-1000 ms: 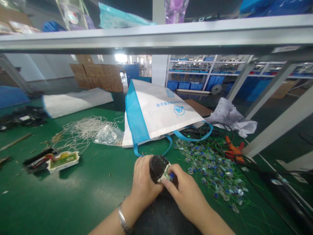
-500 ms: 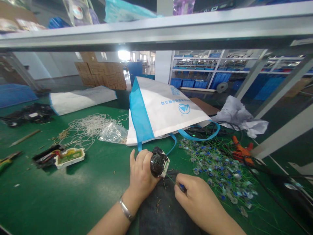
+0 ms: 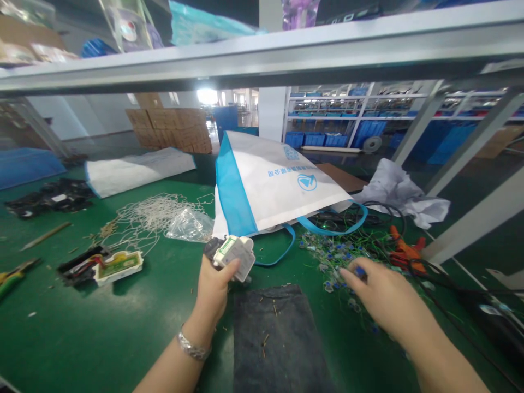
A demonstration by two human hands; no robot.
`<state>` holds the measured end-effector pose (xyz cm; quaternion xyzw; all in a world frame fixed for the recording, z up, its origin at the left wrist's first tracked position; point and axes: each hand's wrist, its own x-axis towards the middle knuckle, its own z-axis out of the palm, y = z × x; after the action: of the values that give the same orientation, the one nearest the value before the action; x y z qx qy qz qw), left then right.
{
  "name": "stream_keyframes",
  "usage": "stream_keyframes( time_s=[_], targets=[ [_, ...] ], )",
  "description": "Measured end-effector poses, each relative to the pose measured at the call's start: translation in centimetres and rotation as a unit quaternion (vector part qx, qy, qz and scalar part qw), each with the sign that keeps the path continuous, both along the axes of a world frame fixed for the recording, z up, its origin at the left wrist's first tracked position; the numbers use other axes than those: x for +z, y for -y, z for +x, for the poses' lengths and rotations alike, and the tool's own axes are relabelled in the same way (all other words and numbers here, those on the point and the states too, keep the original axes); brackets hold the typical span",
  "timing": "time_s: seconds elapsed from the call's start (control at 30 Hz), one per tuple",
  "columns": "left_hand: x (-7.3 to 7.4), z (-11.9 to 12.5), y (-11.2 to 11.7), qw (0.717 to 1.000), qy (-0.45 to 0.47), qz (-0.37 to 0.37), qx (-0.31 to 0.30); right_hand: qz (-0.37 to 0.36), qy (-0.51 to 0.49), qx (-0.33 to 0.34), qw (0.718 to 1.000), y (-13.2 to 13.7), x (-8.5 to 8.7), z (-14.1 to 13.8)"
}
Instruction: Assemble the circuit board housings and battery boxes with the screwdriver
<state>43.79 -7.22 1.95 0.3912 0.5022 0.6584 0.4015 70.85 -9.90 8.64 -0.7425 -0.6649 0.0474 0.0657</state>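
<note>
My left hand [image 3: 213, 286] is closed around a small black-and-white device housing [image 3: 237, 254], its thumb across the white casing. The white side faces up, tilted, and a strip of green shows at its top. Over the edge of a pile of small clear-and-blue parts on green wires [image 3: 339, 251], my right hand [image 3: 380, 286] has its thumb and fingers curled around a blue-handled screwdriver [image 3: 360, 272]. Only a bit of the handle shows; the shaft is not visible. Below and between the hands lies a dark mat [image 3: 278, 338] with several small brass screws [image 3: 265, 343] on it.
A white-and-blue bag [image 3: 270, 185] stands behind the hands. To the left are an opened device housing [image 3: 118, 267], white wires [image 3: 151, 213], a clear plastic bag [image 3: 190, 225] and pliers [image 3: 18, 273]. Orange-handled tools [image 3: 403, 248] and black cables lie right. A shelf [image 3: 245, 54] spans overhead.
My left hand moved left and turned the device so its white side shows. My right hand pulled away from the device to the right, over the wired parts. The mat is uncovered.
</note>
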Motion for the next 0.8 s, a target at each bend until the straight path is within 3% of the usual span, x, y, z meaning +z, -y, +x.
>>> stream_keyframes(
  time_s=[0.07, 0.13, 0.23, 0.33, 0.4, 0.47, 0.6, 0.8],
  targets=[
    [0.4, 0.8, 0.2, 0.985, 0.156, -0.003, -0.07, 0.053, 0.085, -0.048, 0.994, -0.9, -0.7, 1.2],
    [0.9, 1.3, 0.4, 0.959, 0.265, -0.028, -0.097, 0.098, 0.144, -0.049, 0.983, -1.2, -1.4, 1.4],
    [1.4, 1.8, 0.5, 0.925, 0.354, -0.078, -0.111, 0.154, 0.067, 0.054, 0.984, -0.5, -2.2, -0.7],
    [1.5, 2.2, 0.8, 0.909, 0.382, -0.111, -0.124, 0.134, -0.162, 0.185, 0.96, 1.0, -2.9, -4.6],
    [1.3, 2.8, 1.3, 0.905, 0.387, -0.118, -0.131, 0.097, -0.255, 0.227, 0.935, 2.1, -3.6, -7.0],
    [1.1, 3.5, 1.9, 0.899, 0.391, -0.119, -0.155, 0.109, -0.267, 0.25, 0.924, 2.8, -4.4, -8.6],
    [0.7, 4.7, 2.9, 0.885, 0.399, -0.113, -0.213, 0.199, -0.236, 0.306, 0.9, 3.4, -5.9, -9.7],
    [0.6, 4.7, 3.0, 0.895, 0.382, -0.131, -0.191, 0.208, -0.219, 0.352, 0.886, 3.6, -5.7, -10.1]
  ],
)
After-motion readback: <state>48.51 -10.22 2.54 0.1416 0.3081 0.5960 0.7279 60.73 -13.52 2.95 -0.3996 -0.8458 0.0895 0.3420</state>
